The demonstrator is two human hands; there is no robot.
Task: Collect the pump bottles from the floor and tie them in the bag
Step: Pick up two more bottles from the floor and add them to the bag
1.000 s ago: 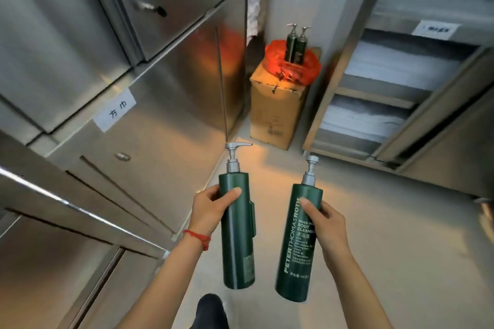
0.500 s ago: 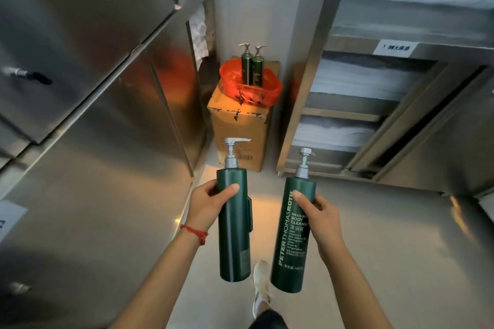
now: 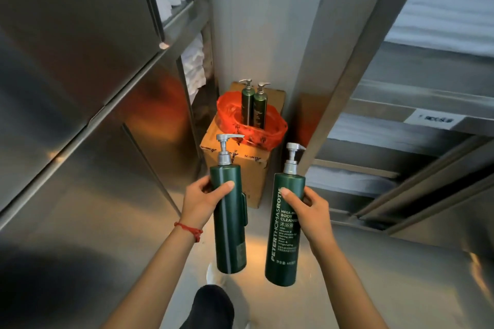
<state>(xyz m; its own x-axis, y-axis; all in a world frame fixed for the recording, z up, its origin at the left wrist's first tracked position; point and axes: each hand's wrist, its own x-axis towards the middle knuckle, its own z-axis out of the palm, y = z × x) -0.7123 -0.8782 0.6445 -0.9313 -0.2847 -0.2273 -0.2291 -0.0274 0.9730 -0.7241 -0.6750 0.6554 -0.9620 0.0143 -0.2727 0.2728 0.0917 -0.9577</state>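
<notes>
Two dark green pump bottles (image 3: 229,224) (image 3: 284,230) are held upright, side by side. Two more (image 3: 247,105) (image 3: 259,109) stand touching inside the open red bag (image 3: 267,133), apparently on a cardboard box (image 3: 240,168).

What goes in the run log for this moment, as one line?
left hand: holds green pump bottle | right hand: holds labelled green pump bottle | red plastic bag: open on cardboard box, two bottles inside

Both forearms are bare, no sleeves showing anywhere. The left hand (image 3: 199,201) has a thin red string bracelet (image 3: 188,229) knotted round its wrist; the right hand (image 3: 311,212) wears nothing. Down below there's a dark trouser knee (image 3: 211,304) and what's probably a white shoe (image 3: 213,274), pretty blurry.
</notes>
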